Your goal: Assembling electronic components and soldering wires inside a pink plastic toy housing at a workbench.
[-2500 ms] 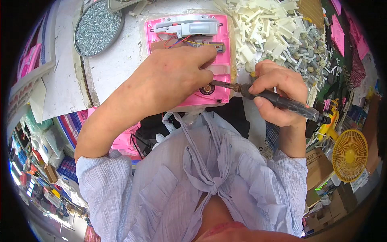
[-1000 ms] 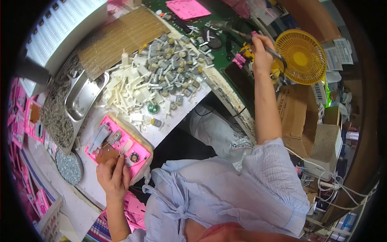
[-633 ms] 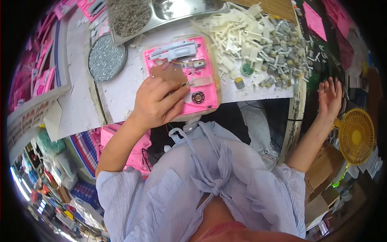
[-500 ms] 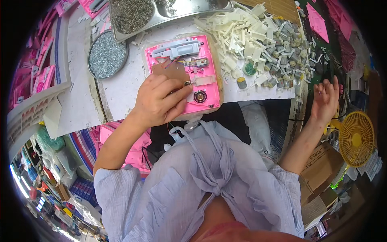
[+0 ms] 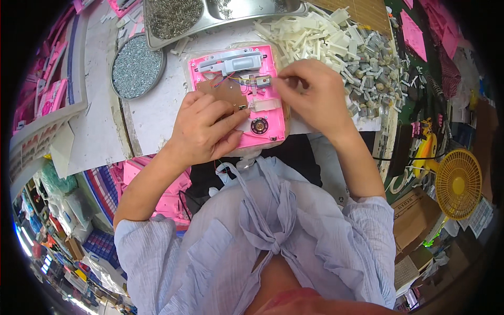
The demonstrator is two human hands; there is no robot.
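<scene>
A pink plastic housing [image 5: 268,139] lies on the bench in front of me. A brown circuit board [image 5: 224,93], a grey-blue plastic part [image 5: 231,64], a small motor [image 5: 261,81] with wires, a translucent block [image 5: 266,104] and a round black speaker [image 5: 259,126] sit in it. My left hand [image 5: 205,126] rests bent over the board's lower left, its index fingertip by a small metal part; what its closed fingers hold is hidden. At the housing's right edge, my right hand [image 5: 315,97] is pinched close beside the motor; anything between its fingertips is too small to name.
A round dish of small screws [image 5: 137,67] stands at left, below a metal tray [image 5: 184,32] with small metal pieces. White plastic parts [image 5: 315,39] and small motors [image 5: 370,79] are heaped at right. A yellow fan [image 5: 458,185] stands at far right.
My right hand has come in from the bench's far right to the housing's right edge, its fingers now drawn together. My left hand has barely shifted on the board.
</scene>
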